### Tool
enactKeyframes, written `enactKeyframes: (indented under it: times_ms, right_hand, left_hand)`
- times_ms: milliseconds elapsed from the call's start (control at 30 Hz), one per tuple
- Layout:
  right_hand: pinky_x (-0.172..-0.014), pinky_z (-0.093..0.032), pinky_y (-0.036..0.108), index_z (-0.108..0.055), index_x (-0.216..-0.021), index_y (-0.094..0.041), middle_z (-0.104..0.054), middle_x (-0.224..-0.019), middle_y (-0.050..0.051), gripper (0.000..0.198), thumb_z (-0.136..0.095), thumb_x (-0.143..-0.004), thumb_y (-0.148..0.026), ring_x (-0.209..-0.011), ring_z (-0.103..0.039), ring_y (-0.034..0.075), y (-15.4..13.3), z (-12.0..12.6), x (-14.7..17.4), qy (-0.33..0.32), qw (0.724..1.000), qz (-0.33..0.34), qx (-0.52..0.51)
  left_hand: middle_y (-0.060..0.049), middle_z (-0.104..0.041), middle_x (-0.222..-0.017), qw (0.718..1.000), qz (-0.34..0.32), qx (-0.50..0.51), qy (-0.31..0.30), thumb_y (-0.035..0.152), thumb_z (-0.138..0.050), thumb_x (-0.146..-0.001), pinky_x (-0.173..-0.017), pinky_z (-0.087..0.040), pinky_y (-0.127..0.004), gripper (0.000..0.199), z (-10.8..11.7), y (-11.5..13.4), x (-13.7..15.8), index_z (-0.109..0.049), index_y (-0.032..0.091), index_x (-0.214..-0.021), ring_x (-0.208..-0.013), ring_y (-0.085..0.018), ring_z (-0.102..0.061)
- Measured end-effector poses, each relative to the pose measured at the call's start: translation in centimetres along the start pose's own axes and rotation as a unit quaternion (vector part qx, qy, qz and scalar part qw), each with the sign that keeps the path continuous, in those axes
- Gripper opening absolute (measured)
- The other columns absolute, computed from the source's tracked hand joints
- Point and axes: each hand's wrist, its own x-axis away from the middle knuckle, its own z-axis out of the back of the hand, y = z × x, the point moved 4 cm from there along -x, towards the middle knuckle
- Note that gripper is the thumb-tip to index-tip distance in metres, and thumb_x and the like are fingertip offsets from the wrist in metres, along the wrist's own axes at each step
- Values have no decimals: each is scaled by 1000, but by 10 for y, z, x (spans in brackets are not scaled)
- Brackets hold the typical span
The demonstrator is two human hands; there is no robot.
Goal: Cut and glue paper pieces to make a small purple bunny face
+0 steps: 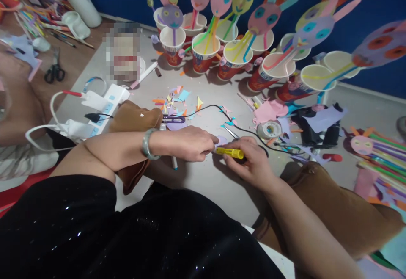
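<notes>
My right hand (252,162) grips a yellow marker (231,153) that lies level, its narrow end toward my left hand. My left hand (193,143), with a bangle at the wrist, has its fingers closed at the edge of a small light purple paper piece (221,140); the exact grip is partly hidden. Scissors (232,131) lie just beyond the marker, blades toward the upper left, their handle partly behind my right hand. Small paper scraps (177,97) are scattered beyond my left hand.
Paper cups (206,50) with paper rabbit faces on sticks line the back wall. A black cord (218,107) crosses the table. A tape roll (269,129) sits right of centre, a power strip (109,105) at left. Another person's arm (19,97) shows at far left.
</notes>
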Motion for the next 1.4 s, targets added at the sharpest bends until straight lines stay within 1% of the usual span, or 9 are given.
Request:
enactKeyframes:
  times_ms: [200, 400, 667, 900, 1167, 1233, 1300, 1367, 1400]
  right_hand:
    - [-85, -47, 47, -65, -94, -28, -74, -79, 2, 8, -62, -89, -33, -71, -67, 22, 8, -3, 2, -23, 999, -4, 33]
    - [-84, -46, 48, -65, -92, -28, -72, -75, 1, 8, -64, -87, -35, -67, -64, 22, 9, 6, 4, 13, 999, -7, 45]
    - [-85, -46, 47, -61, -85, -28, -66, -66, -1, 4, -62, -87, -31, -62, -61, 20, 8, 9, 2, -24, 995, 17, 92]
    - [-79, -47, 46, -59, -87, -28, -68, -70, 0, 6, -65, -85, -29, -62, -60, 20, 11, 29, 5, 44, 997, 9, 59]
    - [-80, -45, 42, -61, -86, -25, -65, -66, -3, 3, -62, -88, -27, -60, -60, 17, 8, 15, 2, -35, 996, 39, 73]
    - [-80, -46, 42, -61, -82, -25, -64, -65, -3, 6, -64, -86, -28, -60, -59, 17, 10, 20, 4, -13, 996, 33, 85]
    - [-77, -47, 42, -62, -82, -25, -65, -68, -1, 9, -69, -84, -29, -62, -59, 18, 13, 27, 7, 47, 997, -2, 64]
    - [-68, -48, 38, -64, -87, -26, -66, -73, 0, 10, -72, -83, -31, -62, -60, 18, 21, 36, 11, 135, 988, -78, -16]
    - [-63, -47, 36, -66, -90, -26, -66, -73, 0, 12, -73, -84, -33, -61, -60, 18, 26, 40, 13, 178, 973, -120, -80]
  left_hand:
    - [-3, -69, -119, 1000, 1, -23, -5, 14, -52, -84, -54, -22, -33, 16, -1, -1, -1, -65, 15, -74, -61, -8, -43]
    - [-4, -71, -112, 1000, -11, -8, 20, 12, -56, -82, -55, -24, -33, 13, -4, -4, 1, -63, 16, -71, -59, -8, -44]
    - [-7, -69, -113, 998, -41, -16, 50, 10, -52, -84, -57, -21, -35, 17, -11, -9, 3, -61, 15, -71, -59, -9, -40]
    - [-6, -68, -112, 999, -27, -10, 37, 11, -55, -84, -56, -24, -33, 14, -10, -9, 3, -63, 16, -74, -58, -8, -40]
    - [-5, -68, -117, 997, -34, -49, 39, 14, -54, -87, -52, -20, -33, 16, -9, -5, 2, -62, 14, -73, -59, -6, -41]
    - [-4, -68, -118, 997, -34, -51, 40, 15, -54, -87, -52, -20, -32, 16, -9, -5, 2, -62, 14, -74, -58, -6, -40]
    - [-3, -68, -117, 997, -32, -52, 40, 14, -54, -87, -51, -21, -32, 16, -9, -5, 2, -61, 14, -73, -55, -5, -36]
    - [-3, -69, -116, 997, -34, -52, 42, 13, -54, -86, -50, -21, -32, 16, -10, -6, 2, -60, 14, -71, -53, -5, -33]
    - [-3, -69, -114, 997, -38, -50, 46, 12, -54, -85, -50, -21, -32, 16, -11, -7, 1, -60, 14, -70, -53, -5, -33]
